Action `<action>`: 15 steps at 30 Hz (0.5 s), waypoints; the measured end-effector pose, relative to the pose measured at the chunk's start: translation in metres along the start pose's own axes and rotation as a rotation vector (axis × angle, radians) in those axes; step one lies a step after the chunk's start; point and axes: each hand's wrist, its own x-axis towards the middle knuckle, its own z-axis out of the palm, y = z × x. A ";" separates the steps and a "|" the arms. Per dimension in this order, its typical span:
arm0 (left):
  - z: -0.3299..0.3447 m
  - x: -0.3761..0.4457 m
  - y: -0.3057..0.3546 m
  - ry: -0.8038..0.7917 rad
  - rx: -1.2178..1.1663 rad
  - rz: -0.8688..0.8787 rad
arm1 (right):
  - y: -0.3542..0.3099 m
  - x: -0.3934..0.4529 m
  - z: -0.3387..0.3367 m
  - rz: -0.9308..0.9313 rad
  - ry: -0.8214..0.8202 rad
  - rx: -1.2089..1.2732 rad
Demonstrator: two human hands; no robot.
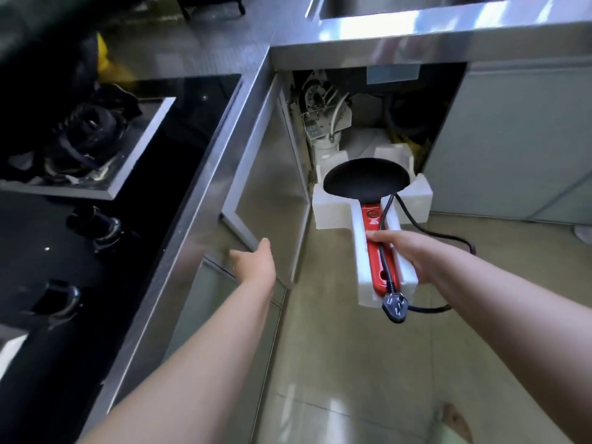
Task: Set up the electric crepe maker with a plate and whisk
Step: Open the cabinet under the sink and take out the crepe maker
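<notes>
The electric crepe maker (373,219) has a round black plate and a red handle, and it lies in a white foam tray (326,209). Its black cord and plug (395,307) run along the handle and hang off the near end. My right hand (407,254) grips the foam tray and the red handle together, holding them above the floor in front of the open cabinet. My left hand (256,264) is open, fingers on the edge of the steel cabinet door (269,187). No separate plate or whisk is visible.
The open cabinet (368,116) under the sink holds pipes, hoses and a white device. A black gas hob (96,187) with knobs sits in the steel counter on the left. A closed pale cabinet door (519,139) stands at right. Tiled floor lies below.
</notes>
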 end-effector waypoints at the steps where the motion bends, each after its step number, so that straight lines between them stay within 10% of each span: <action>1: -0.009 -0.006 0.002 -0.002 0.005 0.042 | 0.003 -0.009 0.003 -0.013 0.010 0.003; 6: -0.027 -0.030 0.030 0.014 -0.061 0.242 | 0.006 -0.048 0.007 -0.059 0.028 -0.001; 15: -0.031 -0.069 0.063 -0.125 -0.349 -0.007 | -0.005 -0.122 -0.006 -0.137 -0.010 -0.005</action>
